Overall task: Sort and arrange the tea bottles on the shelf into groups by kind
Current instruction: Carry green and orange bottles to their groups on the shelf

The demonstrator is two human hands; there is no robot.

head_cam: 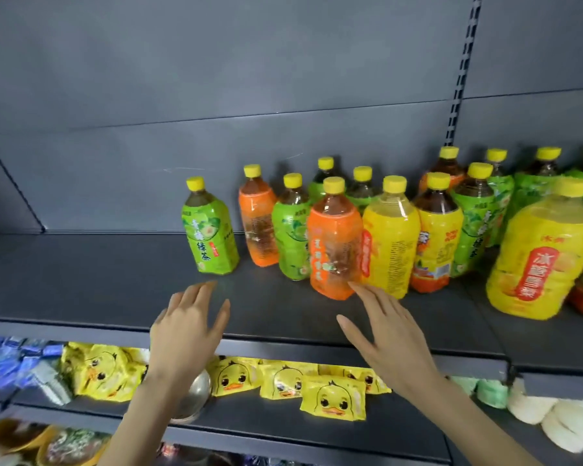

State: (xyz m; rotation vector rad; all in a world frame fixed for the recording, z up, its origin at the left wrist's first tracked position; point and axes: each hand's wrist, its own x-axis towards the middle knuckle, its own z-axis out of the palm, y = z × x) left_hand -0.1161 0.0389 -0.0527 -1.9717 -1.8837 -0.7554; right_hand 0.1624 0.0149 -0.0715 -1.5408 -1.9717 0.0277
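On my feed the shelf (81,280) reads as dark grey painted metal, matt and smooth. The back panel (216,62) has the same dull finish, with a few faint scuffs. The tea bottles (334,237) are clear plastic wrapped in glossy film labels that catch the light, and their yellow caps (334,185) look like duller plastic. Lower down, near me, the duck packets (332,398) are shiny, crinkled plastic wrap.

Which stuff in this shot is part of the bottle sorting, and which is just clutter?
Job: green bottles, orange bottles and yellow bottles, mixed together on the shelf; left hand and right hand, both open and empty.
Clutter, lower down: yellow duck packets, blue packets, white rolls.
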